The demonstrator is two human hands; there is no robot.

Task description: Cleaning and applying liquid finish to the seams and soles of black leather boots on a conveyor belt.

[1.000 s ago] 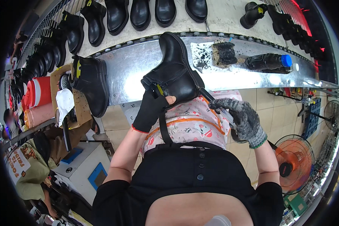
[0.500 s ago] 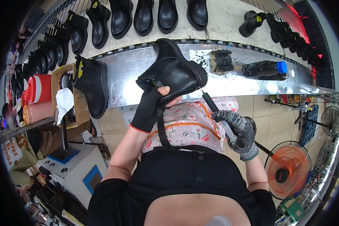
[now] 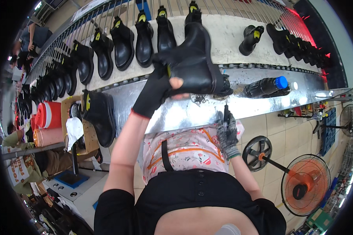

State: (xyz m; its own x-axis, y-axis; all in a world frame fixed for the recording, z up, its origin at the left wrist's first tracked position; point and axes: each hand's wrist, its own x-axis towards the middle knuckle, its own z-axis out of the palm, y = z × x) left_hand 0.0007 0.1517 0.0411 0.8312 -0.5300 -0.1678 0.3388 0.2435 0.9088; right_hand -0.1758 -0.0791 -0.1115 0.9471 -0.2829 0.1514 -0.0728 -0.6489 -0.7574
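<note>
My left hand (image 3: 153,93), in a black glove with bare fingertips, grips a black ankle boot (image 3: 194,72) by its upper. The boot is held tilted above the metal ledge, its sole facing right. Beside the sole lies a dark, rough pad (image 3: 224,88), partly hidden by the boot. Closer to me, my right hand (image 3: 227,135), in a grey knitted glove, is closed around a slim black pen-like tool (image 3: 226,113). The tool points away from me, just short of the boot and apart from it.
Black boots (image 3: 123,47) line the conveyor beyond the metal ledge (image 3: 255,109). Dark bottles, one with a blue cap (image 3: 281,82), lie at right. Another boot (image 3: 98,117) stands left by a cardboard box (image 3: 91,139). A fan (image 3: 306,184) is at lower right; a person (image 3: 35,37) stands far left.
The boot has moved away from me and right, over the dark pad. The tool's tip has left the boot's sole edge, and my right hand has shifted left. The view has tilted farther out.
</note>
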